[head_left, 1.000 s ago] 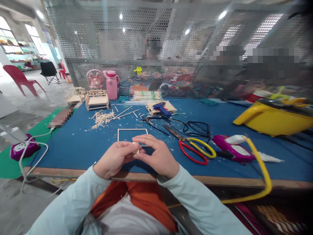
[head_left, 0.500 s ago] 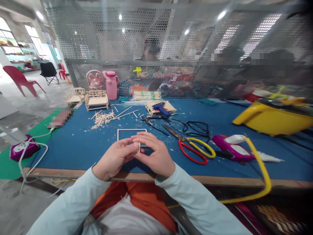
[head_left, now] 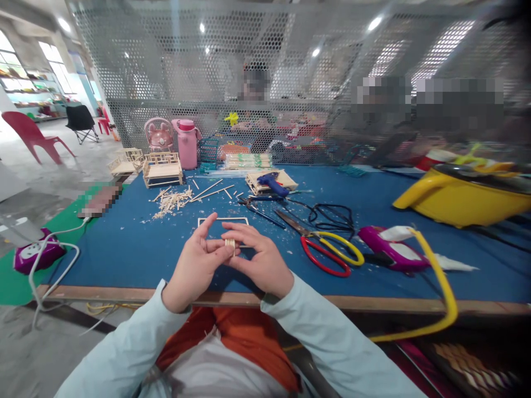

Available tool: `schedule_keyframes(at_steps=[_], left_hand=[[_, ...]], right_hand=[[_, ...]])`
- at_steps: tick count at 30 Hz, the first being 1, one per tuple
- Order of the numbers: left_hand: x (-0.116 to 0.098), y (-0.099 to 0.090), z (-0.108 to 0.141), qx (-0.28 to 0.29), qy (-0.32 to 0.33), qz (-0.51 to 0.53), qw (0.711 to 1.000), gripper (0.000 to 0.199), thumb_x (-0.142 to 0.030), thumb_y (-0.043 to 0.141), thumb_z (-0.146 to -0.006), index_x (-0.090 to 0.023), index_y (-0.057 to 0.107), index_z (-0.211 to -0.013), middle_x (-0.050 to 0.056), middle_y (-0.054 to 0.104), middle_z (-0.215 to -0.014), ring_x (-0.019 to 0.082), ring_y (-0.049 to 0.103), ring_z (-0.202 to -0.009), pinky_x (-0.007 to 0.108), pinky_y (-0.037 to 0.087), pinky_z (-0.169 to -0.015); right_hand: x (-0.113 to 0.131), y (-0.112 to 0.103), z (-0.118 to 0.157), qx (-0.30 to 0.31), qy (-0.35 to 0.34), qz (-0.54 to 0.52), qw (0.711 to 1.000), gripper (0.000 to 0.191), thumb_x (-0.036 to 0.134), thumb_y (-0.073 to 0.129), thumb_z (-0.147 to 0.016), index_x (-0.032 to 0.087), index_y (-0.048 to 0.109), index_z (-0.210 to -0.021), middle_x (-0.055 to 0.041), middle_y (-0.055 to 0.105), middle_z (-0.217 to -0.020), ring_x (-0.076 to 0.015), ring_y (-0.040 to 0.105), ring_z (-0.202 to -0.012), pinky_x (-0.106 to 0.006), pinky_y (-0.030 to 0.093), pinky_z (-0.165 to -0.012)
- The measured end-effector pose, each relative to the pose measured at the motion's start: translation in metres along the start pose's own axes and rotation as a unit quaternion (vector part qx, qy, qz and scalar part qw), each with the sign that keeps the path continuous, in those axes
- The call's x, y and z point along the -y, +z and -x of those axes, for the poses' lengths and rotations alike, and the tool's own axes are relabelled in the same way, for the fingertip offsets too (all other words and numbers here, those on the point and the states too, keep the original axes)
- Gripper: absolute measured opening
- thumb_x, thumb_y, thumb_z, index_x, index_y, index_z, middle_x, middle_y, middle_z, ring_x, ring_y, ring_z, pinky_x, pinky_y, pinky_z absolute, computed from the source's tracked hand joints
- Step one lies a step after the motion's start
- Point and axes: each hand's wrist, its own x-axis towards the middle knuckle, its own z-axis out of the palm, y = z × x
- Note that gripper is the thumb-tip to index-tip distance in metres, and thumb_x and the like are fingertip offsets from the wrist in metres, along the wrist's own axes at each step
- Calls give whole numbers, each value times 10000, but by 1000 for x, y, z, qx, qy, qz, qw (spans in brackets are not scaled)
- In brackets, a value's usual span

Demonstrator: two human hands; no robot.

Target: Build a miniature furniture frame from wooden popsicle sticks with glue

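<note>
Between my two hands is a small bundle of short wooden sticks (head_left: 229, 242), its pale ends showing. My left hand (head_left: 193, 272) pinches it from the left with thumb and fingers, the index finger raised away. From the right, my right hand (head_left: 265, 258) closes its thumb and fingertips on the same bundle. Just behind the hands, a thin rectangular stick frame (head_left: 223, 219) lies flat on the blue table mat (head_left: 124, 249), partly covered by the fingers.
Loose cut sticks (head_left: 174, 200) lie at the left, before small wooden chair models (head_left: 162, 169). To the right are red-and-yellow scissors (head_left: 327, 249), pliers (head_left: 261, 211), a blue glue gun (head_left: 272, 182) on a wooden piece, a purple power strip (head_left: 394, 251) and a yellow pot (head_left: 464, 199).
My left index finger has lifted off the bundle and now points upward. The bundle shows more plainly between the fingertips, and the view has shifted slightly.
</note>
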Motion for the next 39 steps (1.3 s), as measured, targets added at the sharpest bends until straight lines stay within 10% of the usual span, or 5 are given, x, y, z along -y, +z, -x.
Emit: schedule_keyframes(at_steps=[5, 12, 24, 39], left_hand=[[2, -3, -3, -4, -9, 30, 1000, 882, -206, 735, -629, -169, 247, -1363, 45, 709, -785, 149, 653, -716, 261, 472, -712], [-1, -5, -3, 26, -13, 12, 999, 894, -211, 724, -650, -147, 208, -1377, 38, 702, -735, 135, 643, -714, 242, 459, -721], [-50, 5, -68, 82, 8, -12, 997, 814, -87, 705, -627, -110, 302, -1334, 35, 688, -676, 126, 632, -623, 240, 478, -642], [-18, -18, -79, 105, -6, 35, 994, 910, -181, 755, -599, -127, 261, -1361, 38, 688, -703, 124, 646, -692, 219, 472, -684]], right_hand=[[0, 0, 4, 23, 6, 16, 1000, 748, 309, 760, -588, 222, 436, -1256, -103, 511, -1260, -228, 469, -1162, -408, 377, -977], [2, -5, -1, -25, -32, 53, 998, 309, 267, 700, -669, 242, 637, -970, -74, 586, -1159, -221, 505, -1108, -421, 385, -959], [-15, -36, -68, -56, -95, 128, 986, 294, 282, 709, -642, 231, 658, -927, -77, 633, -1093, -210, 556, -1038, -421, 395, -935], [-49, -14, -62, -51, -112, 103, 987, 252, 275, 674, -660, 239, 644, -907, -70, 652, -1056, -211, 549, -1048, -443, 397, -932]])
